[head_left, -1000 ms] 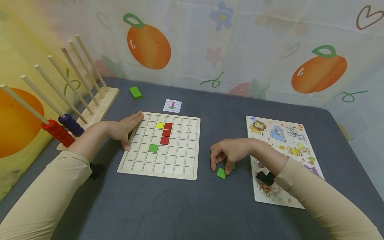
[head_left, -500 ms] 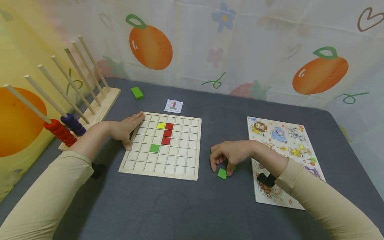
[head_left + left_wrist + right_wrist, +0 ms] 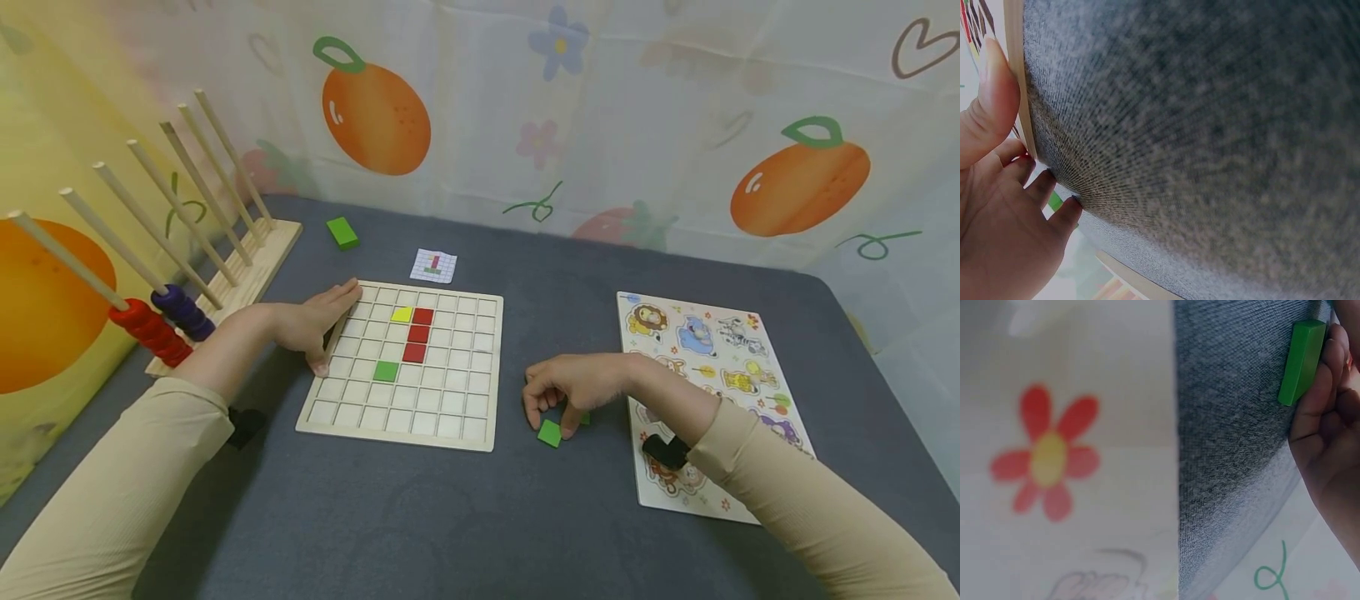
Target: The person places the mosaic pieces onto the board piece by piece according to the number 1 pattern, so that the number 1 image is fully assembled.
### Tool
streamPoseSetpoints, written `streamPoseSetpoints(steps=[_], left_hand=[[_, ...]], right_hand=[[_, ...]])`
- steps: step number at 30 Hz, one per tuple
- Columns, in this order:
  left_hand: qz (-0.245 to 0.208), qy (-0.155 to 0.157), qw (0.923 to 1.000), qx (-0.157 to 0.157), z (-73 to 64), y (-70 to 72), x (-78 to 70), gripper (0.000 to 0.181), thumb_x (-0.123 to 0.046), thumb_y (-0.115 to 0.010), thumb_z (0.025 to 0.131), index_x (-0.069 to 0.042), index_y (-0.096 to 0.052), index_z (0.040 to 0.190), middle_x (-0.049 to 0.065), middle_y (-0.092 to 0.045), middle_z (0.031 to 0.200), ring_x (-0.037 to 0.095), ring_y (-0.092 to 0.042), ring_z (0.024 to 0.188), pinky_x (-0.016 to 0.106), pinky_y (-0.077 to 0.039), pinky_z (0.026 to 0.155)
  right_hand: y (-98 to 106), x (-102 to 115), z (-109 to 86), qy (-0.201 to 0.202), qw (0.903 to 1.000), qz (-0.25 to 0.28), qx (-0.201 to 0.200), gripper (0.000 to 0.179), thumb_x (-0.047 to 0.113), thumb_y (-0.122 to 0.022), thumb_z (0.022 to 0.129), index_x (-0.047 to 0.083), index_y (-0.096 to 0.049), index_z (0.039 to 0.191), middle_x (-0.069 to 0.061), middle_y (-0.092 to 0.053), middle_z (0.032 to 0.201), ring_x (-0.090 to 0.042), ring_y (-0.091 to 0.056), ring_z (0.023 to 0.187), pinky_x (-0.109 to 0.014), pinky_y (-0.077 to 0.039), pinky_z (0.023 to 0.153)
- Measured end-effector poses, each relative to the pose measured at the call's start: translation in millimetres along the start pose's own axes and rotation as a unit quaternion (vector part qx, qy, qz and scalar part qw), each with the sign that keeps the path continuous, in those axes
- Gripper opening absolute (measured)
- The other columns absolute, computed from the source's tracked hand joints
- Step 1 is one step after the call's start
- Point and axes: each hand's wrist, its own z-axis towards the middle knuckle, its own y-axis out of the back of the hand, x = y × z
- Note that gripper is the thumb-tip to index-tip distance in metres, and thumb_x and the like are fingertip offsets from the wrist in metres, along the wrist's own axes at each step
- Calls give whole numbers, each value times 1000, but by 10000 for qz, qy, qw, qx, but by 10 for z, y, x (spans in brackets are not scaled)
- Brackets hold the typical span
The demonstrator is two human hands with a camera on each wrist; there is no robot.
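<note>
A pale wooden grid board [image 3: 457, 404] lies in the middle of the head view, with one yellow tile [image 3: 402, 314], a column of red tiles [image 3: 417, 333] and a green tile [image 3: 386, 372] in its cells. My left hand [image 3: 303, 325] rests along the board's left edge, fingers extended towards the far corner and thumb lower down the edge. To the right of the board, my right hand [image 3: 573, 383] pinches a loose green tile [image 3: 550, 433] on the table between thumb and forefinger. Another green block [image 3: 1302, 362] lies beside that hand, mostly hidden in the head view.
Beyond the board lies a small pattern card [image 3: 433, 266], with another green block [image 3: 342, 233] to its left. A wooden peg abacus [image 3: 258, 279] with red and purple beads stands at far left. An animal puzzle board [image 3: 705, 333] lies under the right forearm.
The green tile at my right fingertips has turned and shifted slightly left, now lying between forefinger and thumb. My left hand stays at the board's edge.
</note>
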Motion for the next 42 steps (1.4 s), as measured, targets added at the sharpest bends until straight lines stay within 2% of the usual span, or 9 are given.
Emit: streamPoseSetpoints(steps=[12,20,29,36,42], left_hand=[[-7,-28,10000,-31,-7,-3,0,131,-2,-84,66,2,12,156,24,24,163,50,18,149,69,0,118],[-5,-28,10000,-30,-8,-8,3,131,-2,-84,66,2,11,156,24,24,163,50,18,149,69,-1,118],[-3,-27,10000,-28,-4,-2,7,131,-3,-84,67,1,12,157,23,25,163,50,18,149,69,0,118],[25,-4,10000,-19,-1,-4,3,132,-4,-85,67,1,12,157,23,24,163,50,18,150,69,0,118],[45,-27,10000,-26,1,-5,11,133,-4,-85,66,2,11,156,23,24,163,50,18,149,69,0,118]], right_hand=[[-1,10,14,-196,9996,-182,-104,29,3,-81,76,22,-67,94,2,-51,94,-10,-48,84,-22,-45,77],[-19,39,-24,-189,9984,16,-533,28,1,-81,74,18,-65,89,3,-60,88,-10,-54,79,-24,-50,72],[5,25,-40,-161,9956,-12,-918,18,6,-79,78,18,-66,83,5,-62,76,-8,-57,68,-23,-50,64],[74,-4,-55,-57,9943,60,-1067,16,8,-78,81,17,-67,89,3,-64,80,-10,-60,72,-27,-53,66],[113,-14,-39,135,9920,71,-1256,19,7,-73,84,20,-71,98,3,-63,83,-10,-57,72,-25,-50,67]])
